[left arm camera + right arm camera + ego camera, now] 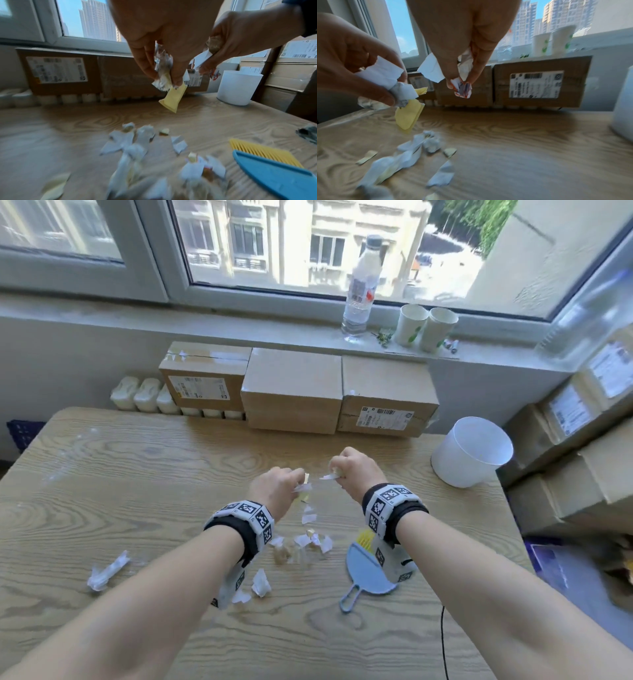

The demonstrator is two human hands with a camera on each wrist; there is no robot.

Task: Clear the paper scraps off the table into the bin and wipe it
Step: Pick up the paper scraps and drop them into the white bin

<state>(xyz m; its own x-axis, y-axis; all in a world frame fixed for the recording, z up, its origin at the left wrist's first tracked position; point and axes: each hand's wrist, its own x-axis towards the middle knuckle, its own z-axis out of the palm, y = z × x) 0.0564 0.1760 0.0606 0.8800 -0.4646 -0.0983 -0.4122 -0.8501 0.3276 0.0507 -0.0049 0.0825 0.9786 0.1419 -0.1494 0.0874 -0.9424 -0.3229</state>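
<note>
nearest on the desk (102,474) lie loose paper scraps (308,541), a crumpled white wad (108,571) off to the left, and a blue dustpan (368,571) with a yellow brush (364,539) under the right wrist. above them both hands hang raised and apart, the left hand (277,487) with its grip clamped on a yellow slip (173,99) and crumpled white paper (162,70), the right hand (358,467) with its grip clamped on torn white bits (462,75). farther off the white bin (469,453) stands at the desk's right back corner, with cardboard boxes (291,392) behind the desk and a water bottle (361,292) and two paper cups (424,328) on the windowsill.
</note>
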